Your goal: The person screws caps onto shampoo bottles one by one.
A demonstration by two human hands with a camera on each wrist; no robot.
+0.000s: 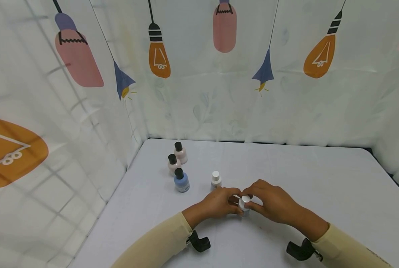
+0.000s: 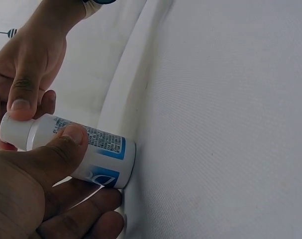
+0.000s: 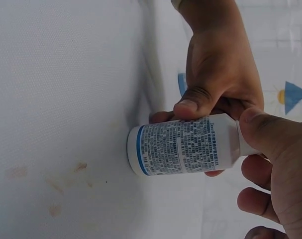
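Observation:
A small white bottle (image 3: 180, 147) with a blue-and-white printed label and a white cap (image 2: 15, 132) stands upright on the table. My left hand (image 1: 221, 203) grips its body, the thumb (image 2: 66, 147) lying across the label. From the other side my right hand (image 1: 274, 201) pinches the cap between thumb and fingers. In the head view the bottle's lower part shows between the two hands. A second white-capped bottle (image 1: 216, 179) stands just behind my left hand, its base partly hidden.
At the back left of the white table (image 1: 303, 175) stand a blue bottle (image 1: 181, 183) and two pale pink bottles (image 1: 181, 154), all with black caps. A patterned curtain (image 1: 203, 100) hangs behind. Faint stains (image 3: 81, 167) mark the cloth near the bottle.

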